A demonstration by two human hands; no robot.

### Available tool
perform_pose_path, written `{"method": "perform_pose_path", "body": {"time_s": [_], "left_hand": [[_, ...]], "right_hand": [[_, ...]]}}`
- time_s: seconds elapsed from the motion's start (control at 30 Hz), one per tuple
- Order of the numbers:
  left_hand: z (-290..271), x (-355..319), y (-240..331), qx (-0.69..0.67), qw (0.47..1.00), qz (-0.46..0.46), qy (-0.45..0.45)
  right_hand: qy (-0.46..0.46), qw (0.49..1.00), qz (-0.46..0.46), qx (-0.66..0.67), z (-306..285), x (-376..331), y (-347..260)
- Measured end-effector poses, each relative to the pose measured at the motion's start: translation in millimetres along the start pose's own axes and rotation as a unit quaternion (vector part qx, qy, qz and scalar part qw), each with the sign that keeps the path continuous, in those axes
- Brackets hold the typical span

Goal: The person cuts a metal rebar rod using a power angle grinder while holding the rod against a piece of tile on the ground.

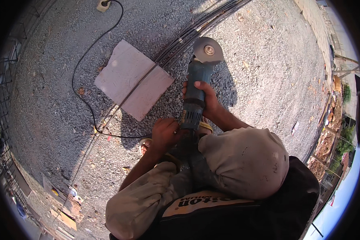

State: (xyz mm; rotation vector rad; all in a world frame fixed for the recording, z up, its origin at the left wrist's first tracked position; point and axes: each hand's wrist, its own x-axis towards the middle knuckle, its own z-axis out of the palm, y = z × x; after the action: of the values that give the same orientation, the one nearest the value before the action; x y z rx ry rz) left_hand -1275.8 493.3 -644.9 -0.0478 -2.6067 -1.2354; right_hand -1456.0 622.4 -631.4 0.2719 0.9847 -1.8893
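A blue-green angle grinder (195, 94) points away from me, with its grey cutting disc (208, 51) at the far end. My right hand (206, 95) wraps round the middle of its body, thumb on top. At the grinder's rear end, my left hand (165, 133) is closed, its fingertips partly hidden. Left of the disc, a pale flat slab (132, 74) lies on the gravel. A thin metal rod (142, 81) crosses over the slab diagonally. The disc is apart from the rod.
Several long rods (188, 36) lie bundled beyond the slab. A black cord (73, 78) curves across the gravel from a pale socket block (103, 5) toward my left hand. Wire frames (4, 116) stand at the left edge; boards (63, 219) lie at lower left.
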Motion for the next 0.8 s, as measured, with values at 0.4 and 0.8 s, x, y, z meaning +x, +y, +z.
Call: {"method": "perform_pose_path", "body": {"time_s": [0.4, 0.8], "left_hand": [[-46.4, 8.6, -0.3, -0.235, 0.924, -0.240, -0.180], [-54.7, -50.9, -2.9, -0.355, 0.801, -0.374, 0.305]], "right_hand": [[-0.012, 1.000, 0.004, -0.022, 23.7, -0.5, 8.2], [-0.203, 0.933, -0.051, -0.292, 129.6, 39.9, 91.2]]}}
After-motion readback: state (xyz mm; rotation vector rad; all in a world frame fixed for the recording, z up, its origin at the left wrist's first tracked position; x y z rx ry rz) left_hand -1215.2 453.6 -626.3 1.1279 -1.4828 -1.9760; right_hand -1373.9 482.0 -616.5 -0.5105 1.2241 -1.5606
